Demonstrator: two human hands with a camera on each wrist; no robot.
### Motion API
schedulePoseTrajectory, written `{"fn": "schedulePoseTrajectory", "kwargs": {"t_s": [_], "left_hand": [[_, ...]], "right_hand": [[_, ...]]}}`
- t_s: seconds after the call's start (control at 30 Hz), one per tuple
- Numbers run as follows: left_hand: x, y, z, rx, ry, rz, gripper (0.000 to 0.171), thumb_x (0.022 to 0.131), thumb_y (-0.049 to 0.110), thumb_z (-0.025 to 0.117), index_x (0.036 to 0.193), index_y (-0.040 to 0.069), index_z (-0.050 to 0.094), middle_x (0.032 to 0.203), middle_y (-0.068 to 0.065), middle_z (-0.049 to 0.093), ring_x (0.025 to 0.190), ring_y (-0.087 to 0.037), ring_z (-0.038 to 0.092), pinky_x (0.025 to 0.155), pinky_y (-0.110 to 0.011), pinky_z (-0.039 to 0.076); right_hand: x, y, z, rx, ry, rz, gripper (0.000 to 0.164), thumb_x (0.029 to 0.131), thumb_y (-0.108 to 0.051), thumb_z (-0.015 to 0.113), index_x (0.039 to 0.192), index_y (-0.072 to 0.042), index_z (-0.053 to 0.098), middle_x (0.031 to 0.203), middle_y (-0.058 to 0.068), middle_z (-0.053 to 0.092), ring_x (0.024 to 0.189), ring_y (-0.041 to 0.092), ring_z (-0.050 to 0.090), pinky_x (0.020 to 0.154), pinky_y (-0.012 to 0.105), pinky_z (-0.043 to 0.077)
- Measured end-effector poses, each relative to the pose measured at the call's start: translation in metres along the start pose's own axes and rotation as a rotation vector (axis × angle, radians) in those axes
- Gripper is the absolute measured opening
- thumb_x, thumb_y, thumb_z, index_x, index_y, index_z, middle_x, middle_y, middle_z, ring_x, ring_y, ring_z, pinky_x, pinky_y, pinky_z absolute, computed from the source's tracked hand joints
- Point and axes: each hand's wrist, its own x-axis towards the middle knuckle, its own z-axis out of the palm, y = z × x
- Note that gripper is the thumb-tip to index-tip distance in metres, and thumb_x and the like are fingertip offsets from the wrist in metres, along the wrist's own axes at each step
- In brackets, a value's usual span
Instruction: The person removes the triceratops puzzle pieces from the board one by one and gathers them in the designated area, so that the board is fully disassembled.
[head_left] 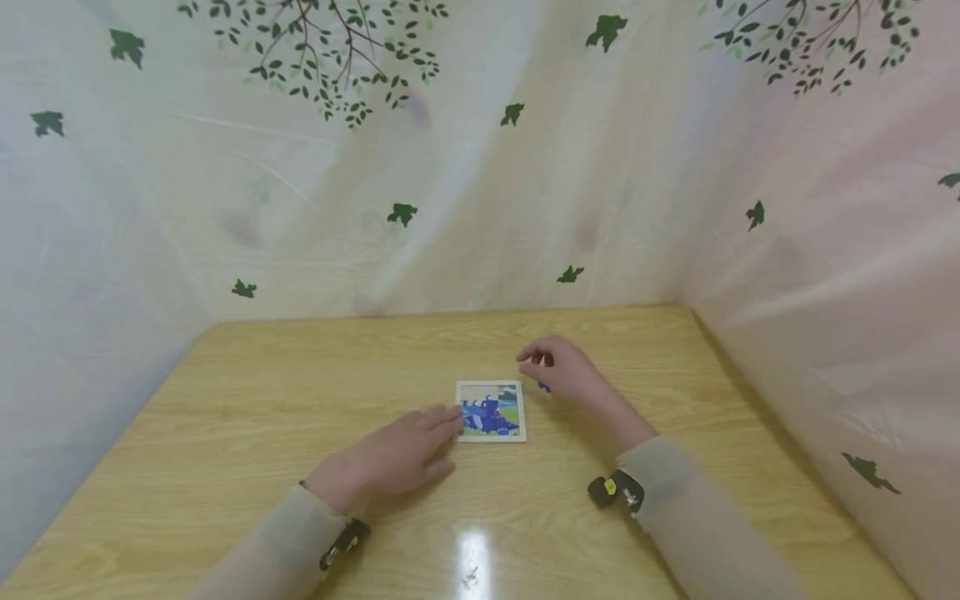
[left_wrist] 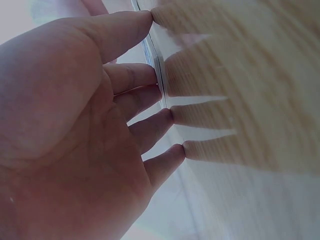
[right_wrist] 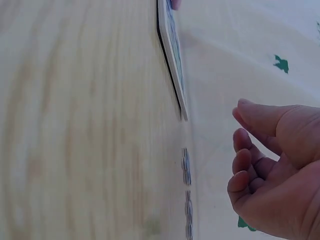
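A small white-framed jigsaw puzzle (head_left: 491, 412) with a blue dragon-like picture lies flat on the table; a plain beige patch shows near its top. My left hand (head_left: 397, 450) rests at its left side, fingers extended, fingertips over the frame's edge. In the left wrist view, the fingertips (left_wrist: 177, 150) touch the tabletop and the frame's side. My right hand (head_left: 562, 367) hovers right of the puzzle, fingers loosely bent, thumb near the index finger, with nothing visible between them. Below it lies a blue puzzle piece (head_left: 543, 386), partly hidden. Two loose pieces (right_wrist: 186, 167) show edge-on in the right wrist view.
The wooden table (head_left: 262, 383) reaches back to a pale curtain (head_left: 465, 183) printed with leaves and branches, which also hangs along both sides. Both wrists wear dark straps with small devices, one on the right wrist (head_left: 617, 490).
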Motion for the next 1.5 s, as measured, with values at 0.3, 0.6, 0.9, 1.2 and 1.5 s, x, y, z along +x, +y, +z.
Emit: {"fn": "schedulePoseTrajectory", "kwargs": {"t_s": [0.3,0.6,0.9,1.2,1.5], "left_hand": [[0.001,0.000,0.000,0.000,0.001,-0.006,0.067,0.114,0.038,0.061,0.170,0.007,0.042,0.178,-0.012,0.034,0.164,-0.036,0.032,0.134,-0.057,0.025],[0.000,0.001,-0.001,0.003,0.009,0.018,0.065,0.114,0.034,0.062,0.168,0.003,0.043,0.177,-0.016,0.036,0.163,-0.039,0.033,0.134,-0.058,0.026],[0.000,0.000,-0.002,0.011,0.018,0.037,0.066,0.114,0.034,0.062,0.168,0.001,0.042,0.176,-0.018,0.037,0.162,-0.041,0.035,0.133,-0.059,0.027],[0.000,0.001,-0.002,0.008,0.006,0.023,0.067,0.114,0.037,0.060,0.169,0.003,0.041,0.177,-0.016,0.035,0.163,-0.040,0.033,0.134,-0.059,0.026],[0.001,0.001,-0.003,0.013,-0.003,0.018,0.066,0.114,0.036,0.060,0.169,0.003,0.041,0.177,-0.016,0.035,0.163,-0.040,0.033,0.133,-0.059,0.026]], "right_hand": [[-0.001,-0.008,0.014,-0.029,-0.074,-0.056,0.018,0.104,-0.016,0.079,0.122,-0.012,0.082,0.127,0.007,0.074,0.126,0.032,0.065,0.111,0.055,0.054],[-0.005,-0.016,0.021,-0.054,-0.148,-0.051,0.017,0.102,-0.012,0.080,0.120,-0.014,0.081,0.136,0.007,0.073,0.137,0.036,0.062,0.122,0.060,0.045],[-0.006,-0.014,0.024,-0.077,-0.192,-0.039,0.020,0.100,-0.012,0.082,0.119,-0.016,0.082,0.145,0.011,0.069,0.139,0.037,0.061,0.123,0.061,0.045],[-0.005,-0.011,0.024,-0.132,-0.222,-0.057,0.020,0.101,-0.011,0.082,0.120,-0.015,0.083,0.146,0.011,0.069,0.141,0.038,0.060,0.123,0.058,0.046],[-0.008,-0.014,0.025,-0.193,-0.236,-0.095,0.023,0.101,-0.009,0.080,0.124,-0.013,0.082,0.147,0.012,0.067,0.142,0.040,0.057,0.125,0.060,0.042]]}}
